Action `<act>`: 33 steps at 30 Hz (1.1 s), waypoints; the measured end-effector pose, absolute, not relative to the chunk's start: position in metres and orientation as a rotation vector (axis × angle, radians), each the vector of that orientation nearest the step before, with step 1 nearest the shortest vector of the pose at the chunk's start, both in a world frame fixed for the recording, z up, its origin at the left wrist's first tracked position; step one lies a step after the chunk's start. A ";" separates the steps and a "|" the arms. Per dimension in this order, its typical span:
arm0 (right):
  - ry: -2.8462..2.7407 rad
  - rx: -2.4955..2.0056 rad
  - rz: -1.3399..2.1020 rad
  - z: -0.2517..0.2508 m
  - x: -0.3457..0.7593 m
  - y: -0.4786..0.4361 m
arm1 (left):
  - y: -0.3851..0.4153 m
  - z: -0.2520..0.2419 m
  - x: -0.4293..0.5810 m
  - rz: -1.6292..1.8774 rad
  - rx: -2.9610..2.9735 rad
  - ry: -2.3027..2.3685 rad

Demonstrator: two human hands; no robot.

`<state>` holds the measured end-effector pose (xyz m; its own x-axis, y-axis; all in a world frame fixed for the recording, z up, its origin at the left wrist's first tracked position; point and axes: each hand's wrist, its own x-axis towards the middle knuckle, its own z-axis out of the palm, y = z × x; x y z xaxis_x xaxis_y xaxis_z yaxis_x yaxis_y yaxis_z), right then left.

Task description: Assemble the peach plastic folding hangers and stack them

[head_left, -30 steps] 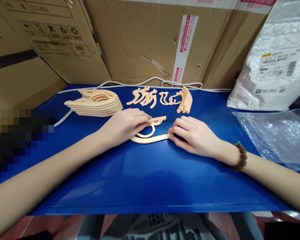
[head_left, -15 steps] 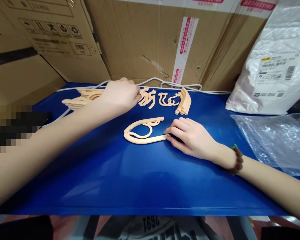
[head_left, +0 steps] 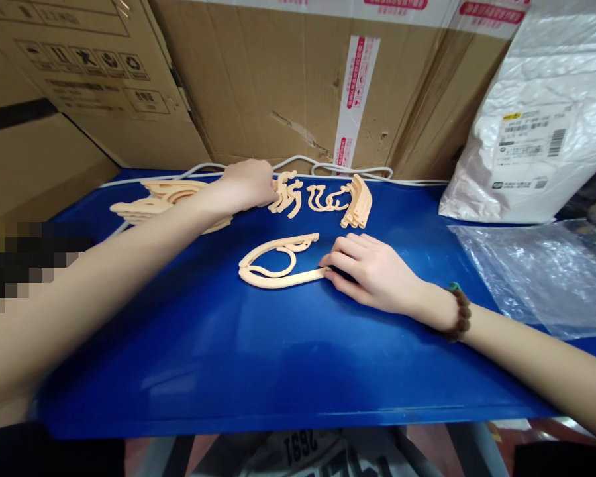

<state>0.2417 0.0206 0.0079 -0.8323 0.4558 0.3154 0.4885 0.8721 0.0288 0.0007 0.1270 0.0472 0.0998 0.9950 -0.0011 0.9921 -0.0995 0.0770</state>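
Note:
A beige plastic folding hanger (head_left: 273, 281) lies partly assembled on the blue table, its two curved arms joined at the left and a curled piece between them. My right hand (head_left: 370, 273) is closed, thumb and fingers pinching the right end of its lower arm. My left hand (head_left: 251, 184) reaches to the back, fingers curled down at the left side of a cluster of beige hook pieces (head_left: 291, 192). Its fingertips are mostly hidden, so whatever is in them cannot be made out. Under and beside the left forearm lies a stack of beige hanger arms (head_left: 144, 209).
More hooks (head_left: 322, 199) and a bundle of short curved pieces (head_left: 358, 202) lie at the back. A white cable (head_left: 417, 181) runs along cardboard boxes (head_left: 278, 79). To the right are a white mailing bag (head_left: 521, 146) and a clear plastic bag (head_left: 541, 285).
The view has shifted slightly, moving everything a little to the left. My left hand stays at the hooks, now slightly lower over them. My right hand keeps its pinch on the hanger.

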 end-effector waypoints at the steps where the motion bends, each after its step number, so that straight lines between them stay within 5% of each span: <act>1: -2.742 -0.707 -0.157 0.008 0.242 0.021 | 0.126 0.047 0.002 0.105 2.285 2.073; 11: -2.648 -0.746 -0.167 0.008 0.243 0.020 | 0.108 0.064 0.011 0.318 2.358 1.966; 25: -2.523 -0.612 -0.156 0.011 0.244 0.017 | -0.022 0.034 0.043 0.648 2.629 1.429; 33: -2.474 -0.556 -0.093 0.015 0.245 0.014 | -0.026 0.022 0.040 0.489 2.691 1.196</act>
<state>0.2450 0.0140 0.0150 -0.7357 0.3684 0.5683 0.4101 0.9101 -0.0591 0.0400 -0.0264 0.0216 0.6277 0.7435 0.2308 0.6922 -0.6687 0.2714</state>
